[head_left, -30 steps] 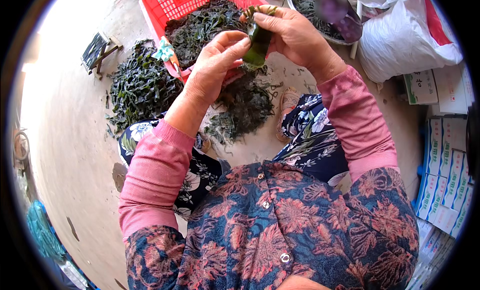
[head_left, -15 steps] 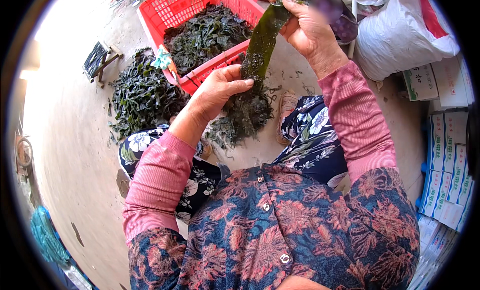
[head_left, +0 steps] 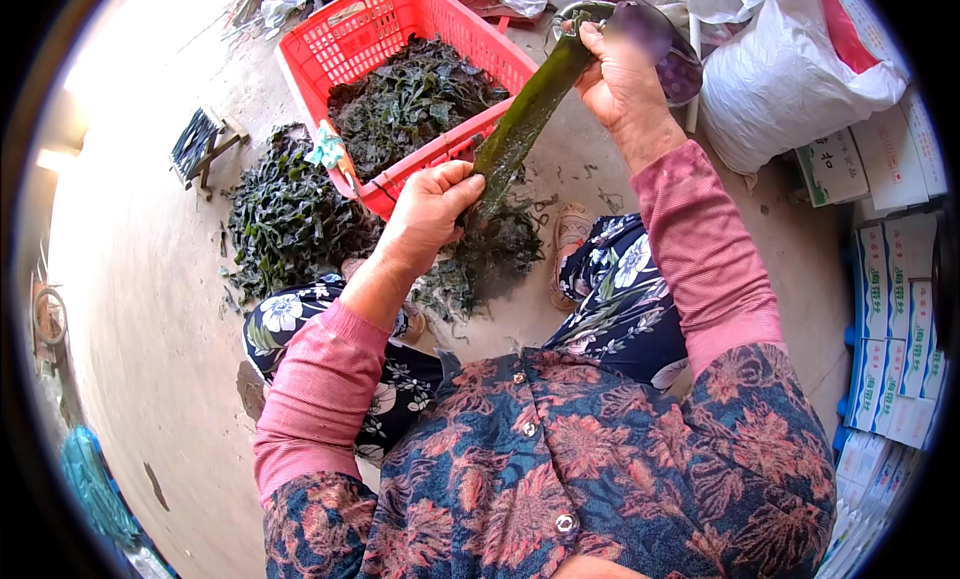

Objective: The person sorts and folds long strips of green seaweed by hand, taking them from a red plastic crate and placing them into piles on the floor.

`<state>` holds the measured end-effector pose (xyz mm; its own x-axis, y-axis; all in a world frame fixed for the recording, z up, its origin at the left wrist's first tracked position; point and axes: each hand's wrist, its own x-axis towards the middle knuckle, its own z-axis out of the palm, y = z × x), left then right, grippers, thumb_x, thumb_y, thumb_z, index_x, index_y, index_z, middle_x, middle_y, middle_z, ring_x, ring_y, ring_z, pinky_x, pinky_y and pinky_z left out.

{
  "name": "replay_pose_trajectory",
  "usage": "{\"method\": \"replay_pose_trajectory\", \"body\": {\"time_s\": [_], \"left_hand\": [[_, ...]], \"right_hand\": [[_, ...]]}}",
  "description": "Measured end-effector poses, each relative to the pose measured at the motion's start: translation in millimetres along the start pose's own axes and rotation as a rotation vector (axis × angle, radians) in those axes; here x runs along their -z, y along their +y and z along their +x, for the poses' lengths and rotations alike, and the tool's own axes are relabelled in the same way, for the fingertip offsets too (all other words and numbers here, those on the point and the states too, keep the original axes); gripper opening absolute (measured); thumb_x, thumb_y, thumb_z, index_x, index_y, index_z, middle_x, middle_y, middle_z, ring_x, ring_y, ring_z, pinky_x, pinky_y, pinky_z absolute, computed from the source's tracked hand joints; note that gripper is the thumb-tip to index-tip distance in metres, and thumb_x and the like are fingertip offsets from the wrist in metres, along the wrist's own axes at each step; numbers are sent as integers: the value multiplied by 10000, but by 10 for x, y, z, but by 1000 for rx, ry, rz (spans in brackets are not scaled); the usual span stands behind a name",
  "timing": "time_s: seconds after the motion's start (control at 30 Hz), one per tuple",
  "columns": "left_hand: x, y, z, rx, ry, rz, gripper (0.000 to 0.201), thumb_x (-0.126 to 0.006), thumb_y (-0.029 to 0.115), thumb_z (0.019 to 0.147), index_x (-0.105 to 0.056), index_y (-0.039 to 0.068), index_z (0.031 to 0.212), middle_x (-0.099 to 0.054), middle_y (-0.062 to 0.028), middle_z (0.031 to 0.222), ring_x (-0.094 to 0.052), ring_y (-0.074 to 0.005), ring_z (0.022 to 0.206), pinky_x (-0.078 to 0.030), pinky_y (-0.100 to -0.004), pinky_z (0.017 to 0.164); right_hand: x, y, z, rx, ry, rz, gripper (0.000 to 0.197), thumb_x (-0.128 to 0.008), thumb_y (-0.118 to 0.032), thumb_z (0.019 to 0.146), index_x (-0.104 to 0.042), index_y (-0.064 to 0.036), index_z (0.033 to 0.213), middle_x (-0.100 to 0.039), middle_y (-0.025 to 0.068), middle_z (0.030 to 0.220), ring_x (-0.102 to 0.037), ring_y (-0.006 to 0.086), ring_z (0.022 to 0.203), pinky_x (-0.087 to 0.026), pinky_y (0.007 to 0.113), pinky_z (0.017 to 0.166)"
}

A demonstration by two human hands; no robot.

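A long dark green strip of kelp (head_left: 530, 114) is stretched slantwise between my two hands. My left hand (head_left: 432, 204) pinches its lower end between thumb and fingers, just in front of the red basket's near edge. Higher and to the right, my right hand (head_left: 622, 84) grips the upper end. The red plastic basket (head_left: 440, 144) stands beyond my left hand and holds a heap of dark kelp (head_left: 415, 104). Below the strip, a loose pile of kelp scraps (head_left: 490, 249) lies on the floor between my feet.
Left of the basket, a larger kelp pile (head_left: 290, 199) lies on the concrete floor near a small folding stool (head_left: 205, 149). At the right stand a white sack (head_left: 765, 89), cartons (head_left: 885, 164) and stacked blue-and-white boxes (head_left: 895, 329). A metal basin (head_left: 680, 64) sits behind my right hand.
My left hand has moved a little left and down, and my right hand slightly down. The kelp strip now slants more and looks pulled straighter between them.
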<state>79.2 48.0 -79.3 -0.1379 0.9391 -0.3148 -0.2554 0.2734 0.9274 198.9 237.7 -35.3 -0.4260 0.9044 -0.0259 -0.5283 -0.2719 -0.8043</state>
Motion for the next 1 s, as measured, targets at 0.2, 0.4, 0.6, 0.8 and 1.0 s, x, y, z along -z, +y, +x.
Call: {"method": "replay_pose_trajectory", "body": {"time_s": [0.2, 0.4, 0.6, 0.8, 1.0], "left_hand": [[78, -152, 53, -80, -107, 146, 298, -552, 148, 812, -483, 17, 1072, -538, -25, 837, -506, -88, 727, -412, -212, 644], [52, 145, 81, -399, -69, -142, 579, -633, 139, 756, -333, 7, 1234, -493, -116, 1106, -476, -183, 1025, -380, -304, 885], [-41, 217, 52, -355, -2, -224, 258, -555, 100, 817, -503, 4, 1052, -560, -9, 796, -509, -67, 657, -415, -186, 592], [105, 303, -69, -182, 24, -79, 196, -546, 105, 826, -573, 16, 999, -564, 36, 737, -471, -7, 537, -371, -137, 464], [284, 300, -145, -25, -123, 118, 250, -561, 82, 798, -559, -3, 1034, -577, 11, 767, -502, -10, 588, -373, -145, 457]], "right_hand": [[-133, 39, -156, -120, -292, -52, 87, -474, -76, 855, -533, -24, 890, -574, 40, 829, -556, 135, 745, -472, 276, 706], [-387, 189, -578, -297, -510, -171, 144, -520, -115, 849, -537, -12, 949, -565, 23, 845, -543, 76, 758, -469, 203, 648], [-434, 248, -631, -101, -523, -540, 139, -529, -120, 843, -581, -11, 912, -577, 13, 733, -509, 53, 658, -443, 197, 598], [-306, 157, -516, -16, -561, -679, 272, -558, -111, 818, -513, -12, 1068, -558, 44, 959, -534, 93, 830, -438, 226, 748], [-302, 196, -558, -57, -1157, -802, 655, -676, -79, 668, -358, -65, 1240, -519, 105, 1089, -508, 192, 993, -415, 288, 851]]}}
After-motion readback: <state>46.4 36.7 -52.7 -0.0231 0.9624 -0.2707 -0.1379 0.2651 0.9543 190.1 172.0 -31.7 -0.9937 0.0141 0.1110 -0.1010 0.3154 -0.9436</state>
